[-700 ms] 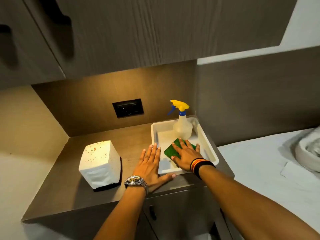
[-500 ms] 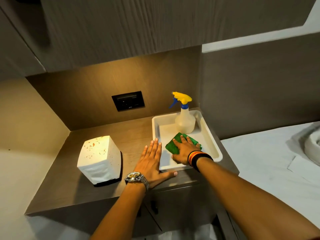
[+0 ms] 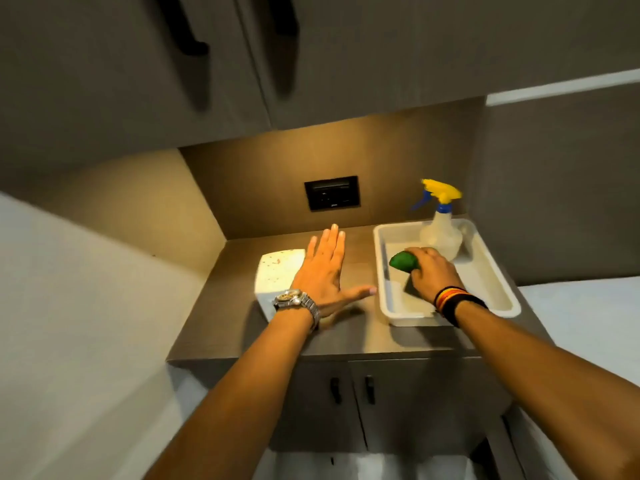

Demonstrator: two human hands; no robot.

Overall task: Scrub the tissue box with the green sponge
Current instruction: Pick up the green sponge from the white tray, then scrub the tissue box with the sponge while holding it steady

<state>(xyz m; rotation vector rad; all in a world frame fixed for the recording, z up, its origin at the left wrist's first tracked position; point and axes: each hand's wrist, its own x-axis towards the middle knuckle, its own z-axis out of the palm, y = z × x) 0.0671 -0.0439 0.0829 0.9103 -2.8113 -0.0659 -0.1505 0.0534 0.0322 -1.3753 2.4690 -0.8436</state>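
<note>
The white tissue box, speckled with red spots, stands on the left part of the brown counter. My left hand hovers open and flat over the box's right side, fingers apart, hiding part of it. The green sponge is bunched in my right hand, which is closed around it above the white tray. Only the sponge's left end shows past my fingers.
A spray bottle with a yellow and blue head stands at the tray's back. A black wall socket sits on the back panel. Dark cabinets hang overhead, and cabinet doors with handles lie below the counter.
My right hand has closed on the sponge and raised it off the tray floor. My left hand lifted from the counter and moved left over the tissue box. The view pulled back.
</note>
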